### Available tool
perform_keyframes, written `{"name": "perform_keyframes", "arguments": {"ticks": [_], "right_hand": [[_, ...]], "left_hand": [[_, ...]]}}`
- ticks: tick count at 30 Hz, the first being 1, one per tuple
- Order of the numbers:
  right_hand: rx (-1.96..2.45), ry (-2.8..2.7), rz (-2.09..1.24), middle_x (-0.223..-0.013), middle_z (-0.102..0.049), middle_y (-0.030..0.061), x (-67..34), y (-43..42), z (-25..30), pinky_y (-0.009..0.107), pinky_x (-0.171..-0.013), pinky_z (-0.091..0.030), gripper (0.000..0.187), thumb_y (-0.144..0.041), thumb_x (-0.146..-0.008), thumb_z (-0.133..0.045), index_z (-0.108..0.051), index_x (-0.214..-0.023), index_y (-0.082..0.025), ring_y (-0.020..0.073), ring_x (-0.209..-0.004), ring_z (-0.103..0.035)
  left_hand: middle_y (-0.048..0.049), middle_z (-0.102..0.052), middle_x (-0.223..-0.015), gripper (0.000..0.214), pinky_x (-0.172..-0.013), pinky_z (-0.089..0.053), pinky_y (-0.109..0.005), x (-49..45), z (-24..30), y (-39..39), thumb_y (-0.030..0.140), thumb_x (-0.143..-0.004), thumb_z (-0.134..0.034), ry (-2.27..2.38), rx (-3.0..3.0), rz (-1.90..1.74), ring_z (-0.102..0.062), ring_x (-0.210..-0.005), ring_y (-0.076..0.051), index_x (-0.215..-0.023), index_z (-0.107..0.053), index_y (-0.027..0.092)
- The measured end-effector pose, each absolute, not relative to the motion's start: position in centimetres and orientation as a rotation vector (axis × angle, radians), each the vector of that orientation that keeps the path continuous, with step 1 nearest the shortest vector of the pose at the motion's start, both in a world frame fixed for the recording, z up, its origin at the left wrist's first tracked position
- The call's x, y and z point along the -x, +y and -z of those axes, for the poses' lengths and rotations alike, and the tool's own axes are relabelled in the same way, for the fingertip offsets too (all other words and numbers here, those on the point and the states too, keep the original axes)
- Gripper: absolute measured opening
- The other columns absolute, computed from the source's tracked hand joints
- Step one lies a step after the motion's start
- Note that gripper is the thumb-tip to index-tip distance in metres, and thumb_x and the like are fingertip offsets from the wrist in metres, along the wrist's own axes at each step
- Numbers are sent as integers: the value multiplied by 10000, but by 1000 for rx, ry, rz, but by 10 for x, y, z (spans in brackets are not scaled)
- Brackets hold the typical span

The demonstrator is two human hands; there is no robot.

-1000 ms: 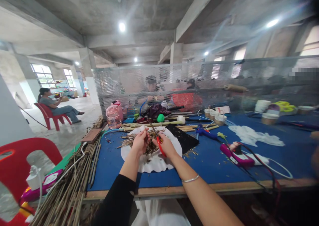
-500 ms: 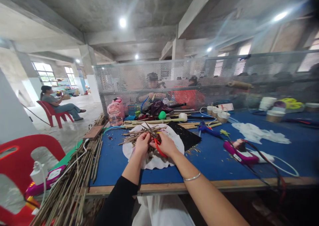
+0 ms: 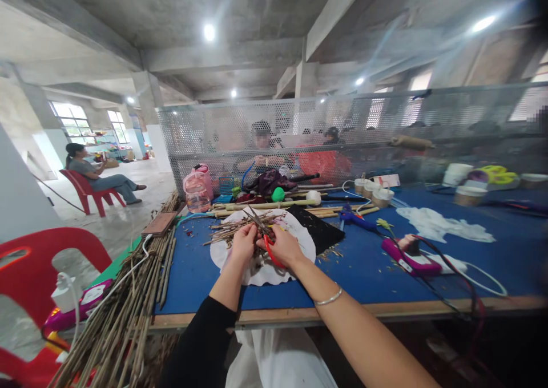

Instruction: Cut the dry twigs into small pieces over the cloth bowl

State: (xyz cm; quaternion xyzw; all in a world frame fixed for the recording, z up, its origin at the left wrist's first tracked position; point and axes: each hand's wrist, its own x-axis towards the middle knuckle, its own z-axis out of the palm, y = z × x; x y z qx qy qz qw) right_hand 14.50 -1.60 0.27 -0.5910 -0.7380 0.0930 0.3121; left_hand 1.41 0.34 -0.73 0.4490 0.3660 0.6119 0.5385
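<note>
Above a round white sheet (image 3: 252, 277) on the blue table, my right hand (image 3: 283, 246) is closed on red-handled scissors (image 3: 268, 244), whose blades point up and to the left. My left hand (image 3: 244, 243) is closed close beside them, its fingertips pinched together near the scissors. What the left fingers hold is too small to make out, though twig pieces surround them. Short cut twigs (image 3: 225, 231) lie in a pile on the sheet, just behind and to the left of my hands.
Long sticks (image 3: 124, 296) lie bundled at the left table edge, with a phone (image 3: 160, 223) on top. Behind are a pink bottle (image 3: 197, 191), a green ball (image 3: 278, 194) and a mesh partition (image 3: 214, 131). A purple power strip (image 3: 406, 258) with cables sits right. Another person sits far left.
The view has shifted slightly. My hands stay in nearly the same place over the white sheet, and the scissors remain in my right hand.
</note>
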Motion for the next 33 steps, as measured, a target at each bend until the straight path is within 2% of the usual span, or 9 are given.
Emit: {"name": "perform_keyframes", "arguments": {"ticks": [3, 9, 21, 26, 33], "right_hand": [[1578, -1933, -247, -782, -628, 29, -143, -18, -4, 259, -549, -291, 353, -514, -709, -602, -551, -865, -202, 185, -711, -577], [1579, -1877, -267, -735, -615, 19, -142, -17, -4, 251, -530, -285, 403, -562, -686, -603, -549, -851, -198, 170, -667, -556], [1525, -1857, -296, -726, -625, 23, -142, -15, -3, 252, -523, -277, 358, -539, -720, -580, -552, -837, -202, 172, -653, -556], [1486, -1868, -143, -756, -612, 21, -143, -17, -4, 257, -560, -295, 372, -543, -710, -589, -516, -844, -204, 172, -677, -547], [1399, -1881, -46, -833, -579, 38, -144, -15, -3, 260, -607, -317, 365, -476, -683, -635, -474, -845, -192, 175, -731, -520]], "left_hand": [[15, -558, -553, 314, -483, -367, -195, -13, 8, 4, 440, -644, -653, 888, -1145, -1497, -476, -479, -82, -707, -617, 135], [-77, -685, -800, 295, -671, -465, -264, -9, 11, 5, 315, -629, -688, 1020, -1223, -1570, -608, -688, -153, -848, -667, 119], [-95, -704, -810, 228, -721, -474, -298, -8, 12, 2, 257, -659, -656, 1156, -1314, -1654, -626, -736, -186, -836, -698, 119], [-68, -702, -766, 212, -685, -467, -278, -7, 9, -1, 264, -662, -650, 1144, -1348, -1664, -615, -681, -167, -817, -700, 128], [-63, -706, -811, 154, -762, -454, -287, -6, 8, -4, 208, -665, -633, 1119, -1450, -1640, -619, -763, -173, -785, -709, 148]]}}
